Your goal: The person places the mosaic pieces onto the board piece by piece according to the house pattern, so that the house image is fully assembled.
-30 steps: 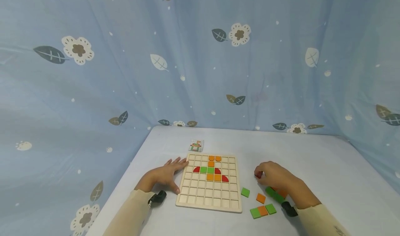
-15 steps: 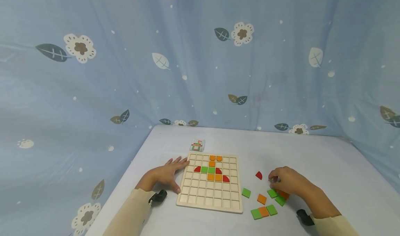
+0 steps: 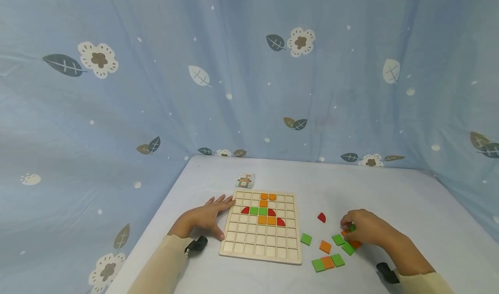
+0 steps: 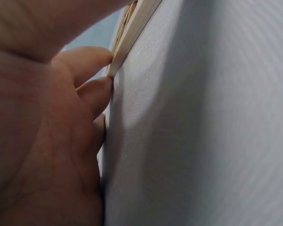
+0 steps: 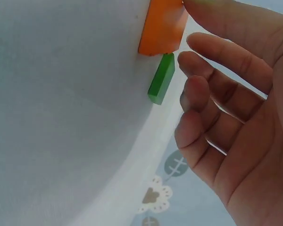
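Observation:
My left hand (image 3: 204,219) rests at the left edge of a wooden grid board (image 3: 243,244), fingers spread and touching the rim. In the left wrist view, fingertips of the left hand (image 4: 61,127) meet the board's side (image 4: 127,42). On the board sit orange, green and red pieces. My right hand (image 3: 368,228) hovers over a small pile of tiles, fingers bent and apart. A green tile (image 3: 352,227) shows between thumb and fingers. In the right wrist view, an orange tile (image 5: 162,30) and a green tile (image 5: 161,80) lie just before the fingertips of the right hand (image 5: 236,99).
A red quarter-circle piece (image 3: 321,217) lies right of the board. Loose green tiles (image 3: 306,239) and orange tiles (image 3: 325,247) are scattered nearby. A small pattern card (image 3: 244,180) lies behind the board. A blue printed curtain (image 3: 249,90) hangs behind the table.
The right hand let go of the red quarter-circle on the table, then moved right and toward the person, over the tile pile. The left hand has stayed at the board.

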The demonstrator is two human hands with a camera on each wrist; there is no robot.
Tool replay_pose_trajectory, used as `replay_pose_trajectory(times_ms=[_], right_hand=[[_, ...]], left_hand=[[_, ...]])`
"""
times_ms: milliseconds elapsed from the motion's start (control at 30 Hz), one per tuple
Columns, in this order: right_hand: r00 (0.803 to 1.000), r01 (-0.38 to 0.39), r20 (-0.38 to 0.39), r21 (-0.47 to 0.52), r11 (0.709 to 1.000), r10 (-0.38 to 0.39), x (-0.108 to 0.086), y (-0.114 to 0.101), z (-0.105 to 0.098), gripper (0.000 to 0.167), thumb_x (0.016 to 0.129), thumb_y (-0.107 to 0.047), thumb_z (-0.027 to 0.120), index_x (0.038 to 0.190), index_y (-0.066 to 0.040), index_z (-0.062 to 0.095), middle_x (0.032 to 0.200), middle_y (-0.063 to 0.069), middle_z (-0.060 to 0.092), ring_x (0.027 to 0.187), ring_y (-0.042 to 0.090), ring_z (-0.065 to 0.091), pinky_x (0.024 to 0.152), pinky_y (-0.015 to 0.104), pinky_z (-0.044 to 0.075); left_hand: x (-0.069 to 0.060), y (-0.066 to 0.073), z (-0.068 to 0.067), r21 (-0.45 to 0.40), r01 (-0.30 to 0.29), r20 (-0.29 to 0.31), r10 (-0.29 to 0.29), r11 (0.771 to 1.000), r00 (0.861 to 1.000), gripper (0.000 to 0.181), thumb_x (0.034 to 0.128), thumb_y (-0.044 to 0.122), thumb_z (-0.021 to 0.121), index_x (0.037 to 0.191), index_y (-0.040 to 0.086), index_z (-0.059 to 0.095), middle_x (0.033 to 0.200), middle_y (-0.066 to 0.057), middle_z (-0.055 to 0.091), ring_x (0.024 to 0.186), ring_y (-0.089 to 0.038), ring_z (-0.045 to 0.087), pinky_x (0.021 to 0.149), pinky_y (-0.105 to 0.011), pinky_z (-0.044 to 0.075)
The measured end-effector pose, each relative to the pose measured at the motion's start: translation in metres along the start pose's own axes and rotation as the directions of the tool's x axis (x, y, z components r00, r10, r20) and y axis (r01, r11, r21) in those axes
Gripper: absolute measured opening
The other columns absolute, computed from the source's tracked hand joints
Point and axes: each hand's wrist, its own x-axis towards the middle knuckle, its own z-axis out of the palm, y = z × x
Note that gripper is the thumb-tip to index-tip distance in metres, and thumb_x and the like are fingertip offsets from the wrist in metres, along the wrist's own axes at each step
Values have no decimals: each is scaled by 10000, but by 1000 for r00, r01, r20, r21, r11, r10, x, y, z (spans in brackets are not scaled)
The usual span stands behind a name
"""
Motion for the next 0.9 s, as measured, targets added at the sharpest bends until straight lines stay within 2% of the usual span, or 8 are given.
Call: replay_pose_trajectory(times_ms=[333, 500, 600, 767, 900], right_hand=[[1000, 14, 25, -45, 999, -13, -3, 4, -1, 220, 727, -213, 837, 916, -185, 729, 810, -67, 619, 777, 168, 525, 725, 390, 526], [999, 15, 29, -77, 997, -13, -4, 3, -5, 206, 737, -178, 824, 914, -196, 719, 810, -55, 611, 763, 168, 521, 713, 387, 522], [999, 25, 28, -66, 997, -23, -2, 2, -4, 197, 742, -160, 815, 913, -192, 722, 806, -56, 603, 760, 171, 513, 710, 383, 519], [999, 31, 11, -15, 999, -31, 4, -3, 1, 193, 741, -151, 805, 920, -167, 734, 814, -63, 609, 766, 165, 520, 723, 373, 533], [999, 36, -16, 14, 999, -35, 10, -9, 5, 218, 724, -153, 818, 928, -148, 739, 824, -65, 617, 757, 158, 521, 711, 354, 531]], left_hand=[[-2, 0, 1, -3, -2, -2, 2, 1000, 1000, 1252, 510, 457, 920, 1550, 178, 282, 1617, 4, 153, 1480, -253, 4, 1173, -485, -13], [-1, 2, 0, -15, -23, 4, 23, 1000, 1000, 1246, 523, 452, 915, 1552, 164, 273, 1617, -17, 153, 1479, -271, 7, 1171, -497, -11], [0, 2, 0, -7, -26, 13, 26, 1000, 1000, 1248, 531, 465, 908, 1555, 163, 262, 1619, -24, 144, 1479, -283, 2, 1170, -506, -7], [0, 0, -1, 13, 10, 9, -10, 1000, 1000, 1251, 518, 451, 912, 1557, 202, 261, 1619, 22, 135, 1480, -235, -11, 1176, -468, -10], [-1, 0, 0, -7, -6, 3, 6, 1000, 1000, 1242, 520, 434, 919, 1552, 179, 276, 1619, -3, 148, 1481, -250, -3, 1175, -482, -12]])
